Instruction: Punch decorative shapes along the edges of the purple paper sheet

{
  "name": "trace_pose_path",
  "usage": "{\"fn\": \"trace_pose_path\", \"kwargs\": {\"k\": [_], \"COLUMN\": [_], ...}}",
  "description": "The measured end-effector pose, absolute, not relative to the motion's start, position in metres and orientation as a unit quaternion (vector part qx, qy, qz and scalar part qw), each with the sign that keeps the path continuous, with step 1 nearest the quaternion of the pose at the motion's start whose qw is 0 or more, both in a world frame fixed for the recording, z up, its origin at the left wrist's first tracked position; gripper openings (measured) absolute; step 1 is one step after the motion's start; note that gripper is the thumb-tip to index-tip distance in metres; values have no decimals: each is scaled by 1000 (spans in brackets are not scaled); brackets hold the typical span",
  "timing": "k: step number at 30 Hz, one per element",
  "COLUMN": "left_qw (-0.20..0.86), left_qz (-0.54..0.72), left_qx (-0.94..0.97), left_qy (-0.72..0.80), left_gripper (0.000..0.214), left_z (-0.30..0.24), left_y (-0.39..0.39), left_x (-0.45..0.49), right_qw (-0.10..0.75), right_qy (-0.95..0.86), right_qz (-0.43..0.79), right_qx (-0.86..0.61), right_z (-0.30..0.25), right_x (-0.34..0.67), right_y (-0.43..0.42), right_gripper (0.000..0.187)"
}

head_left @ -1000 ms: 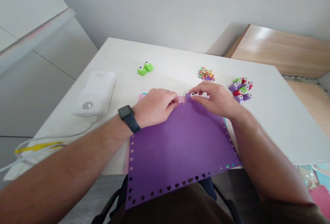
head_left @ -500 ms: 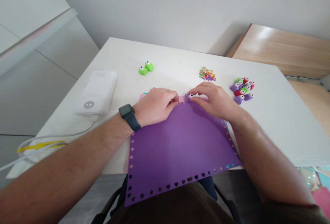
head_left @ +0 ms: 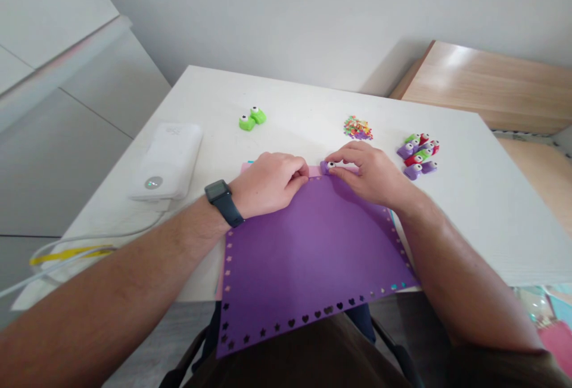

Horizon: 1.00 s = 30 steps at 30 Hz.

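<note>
one purple punch point(head_left: 325, 167) is pinched by the right hand point(head_left: 369, 174) at the far edge of the purple sheet point(head_left: 313, 251), body poking out leftward, long axis hard to tell tbh. that same edge looks pinched by the left hand point(head_left: 271, 182), just left of the punch.

Purp. sheet point(head_left: 308, 245) w/ star/heart ptrn.

On the white flat counter point(head_left: 482, 197), a purple rectangular paper sheet point(head_left: 308, 251) overhangs the near edge. Left: white rectangular power bank point(head_left: 167, 158). Behind, left to right: two green plastic punches point(head_left: 252, 121), multicoloured paper confetti point(head_left: 357, 128). Right rear: clustered multicoloured plastic punches point(head_left: 420, 157).
</note>
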State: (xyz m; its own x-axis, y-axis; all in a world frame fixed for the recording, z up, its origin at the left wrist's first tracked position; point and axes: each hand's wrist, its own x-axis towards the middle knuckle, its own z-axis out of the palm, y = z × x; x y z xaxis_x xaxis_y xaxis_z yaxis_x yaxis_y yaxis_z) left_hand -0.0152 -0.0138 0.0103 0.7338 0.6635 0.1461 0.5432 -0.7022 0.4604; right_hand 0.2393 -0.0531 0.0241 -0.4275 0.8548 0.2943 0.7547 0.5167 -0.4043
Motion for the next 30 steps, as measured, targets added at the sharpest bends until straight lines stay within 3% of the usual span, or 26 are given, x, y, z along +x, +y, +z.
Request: {"fn": "trace_pose_path", "kwargs": {"k": [30], "left_qw": [179], "left_qz": [142], "left_qx": [909], "left_qy": [350], "left_gripper": [17], "left_z": [12], "left_y": [-15], "left_x": [-16], "right_qw": [191], "right_qy": [-849], "right_qz": [141], "right_qx": [-473], "right_z": [33], "right_x": [235], "right_y": [-59], "right_gripper": [20]}}
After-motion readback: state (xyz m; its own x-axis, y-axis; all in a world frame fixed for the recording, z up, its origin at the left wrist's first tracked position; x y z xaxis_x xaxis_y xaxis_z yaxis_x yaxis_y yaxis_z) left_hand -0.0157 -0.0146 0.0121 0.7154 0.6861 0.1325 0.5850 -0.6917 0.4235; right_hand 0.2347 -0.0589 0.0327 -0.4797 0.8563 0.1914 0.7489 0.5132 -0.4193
